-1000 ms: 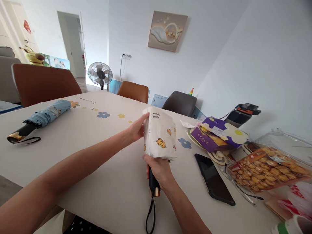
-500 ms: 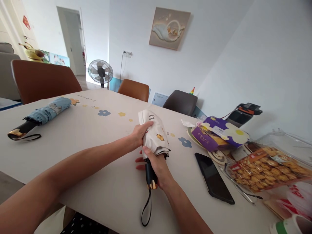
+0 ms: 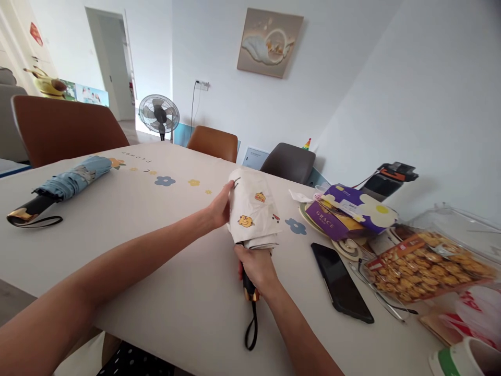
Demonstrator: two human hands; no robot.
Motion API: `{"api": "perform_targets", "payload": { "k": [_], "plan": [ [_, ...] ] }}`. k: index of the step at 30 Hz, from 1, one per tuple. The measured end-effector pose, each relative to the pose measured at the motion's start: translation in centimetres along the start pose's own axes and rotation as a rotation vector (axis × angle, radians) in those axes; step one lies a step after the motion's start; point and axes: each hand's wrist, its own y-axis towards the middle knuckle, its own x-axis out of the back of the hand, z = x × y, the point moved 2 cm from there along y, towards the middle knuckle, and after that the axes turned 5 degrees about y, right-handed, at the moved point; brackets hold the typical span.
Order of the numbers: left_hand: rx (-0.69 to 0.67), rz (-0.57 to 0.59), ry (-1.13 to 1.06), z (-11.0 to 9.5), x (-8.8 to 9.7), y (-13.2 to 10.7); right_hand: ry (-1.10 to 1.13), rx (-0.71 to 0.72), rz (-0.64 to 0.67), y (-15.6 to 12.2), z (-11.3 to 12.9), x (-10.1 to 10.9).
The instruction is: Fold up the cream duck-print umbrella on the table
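Note:
A folded white umbrella (image 3: 256, 206) with small cartoon prints lies along the middle of the view, above the table's near side. My right hand (image 3: 256, 266) wraps round its black handle, just under the loose cloth edge. At the upper left of the cloth, my left hand (image 3: 223, 203) grips the canopy, its fingers partly hidden behind the fabric. A black wrist strap hangs from the gold-tipped handle end toward me. On the left part of the table rests a rolled light-blue umbrella (image 3: 76, 177), its black and gold handle pointing to the near left.
To the right lie a black phone (image 3: 342, 282), glasses (image 3: 385, 300), a purple box (image 3: 332, 214), a pack of cookies (image 3: 426, 266) and a cup (image 3: 462, 360). Chairs (image 3: 213, 142) line the far side of the white table (image 3: 172, 308), with a fan (image 3: 159, 115) beyond.
The white umbrella has turned in my hands, showing different prints. My right hand has moved down fully round the handle; my left hand has shifted to the canopy's left edge.

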Motion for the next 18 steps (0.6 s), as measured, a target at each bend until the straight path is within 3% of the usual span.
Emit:
{"api": "perform_targets", "payload": {
  "k": [2, 5, 11, 14, 18],
  "plan": [
    [0.028, 0.037, 0.004, -0.6, 0.2, 0.0, -0.123, 0.01, -0.092, 0.1, 0.1, 0.6],
    [0.042, 0.023, -0.004, -1.4, 0.4, -0.1, -0.129, 0.025, -0.141, 0.0, 0.4, 1.0],
    [0.062, -0.031, -0.031, -2.1, 0.9, -0.2, 0.017, 0.062, -0.028, -0.3, 0.5, 0.7],
    [0.026, 0.024, -0.005, -2.5, 1.0, -0.2, 0.051, 0.041, -0.007, -0.3, 0.3, 0.5],
    [-0.115, 0.002, 0.206, -3.1, 0.8, -0.5, -0.089, 0.063, -0.116, 0.0, 0.5, 1.0]
  ]
}}
